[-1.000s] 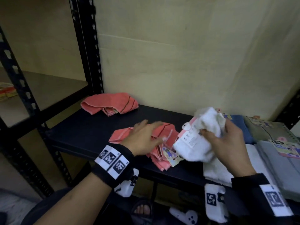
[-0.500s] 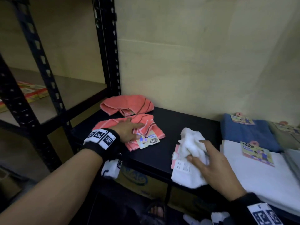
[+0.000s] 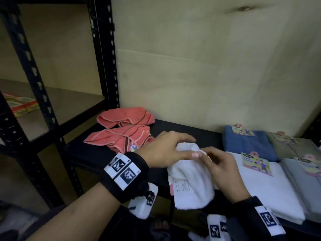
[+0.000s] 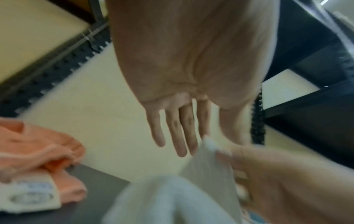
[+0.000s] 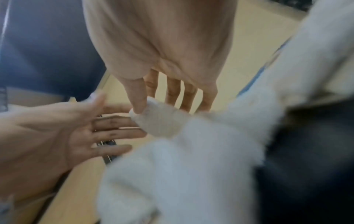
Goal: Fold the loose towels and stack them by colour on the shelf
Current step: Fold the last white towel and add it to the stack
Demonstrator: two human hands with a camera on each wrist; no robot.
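now right hand (image 5: 153, 50) grip pinches white towel (image 3: 191, 180) corner; left hand (image 3: 163, 150) released, fingers straight.

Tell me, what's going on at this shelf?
A person is sorting towels on a black shelf. The right hand pinches a corner of a loose white towel at the shelf's front edge, while the left hand reaches in with straight fingers. Two pink towels lie crumpled to the left; folded stacks sit to the right.
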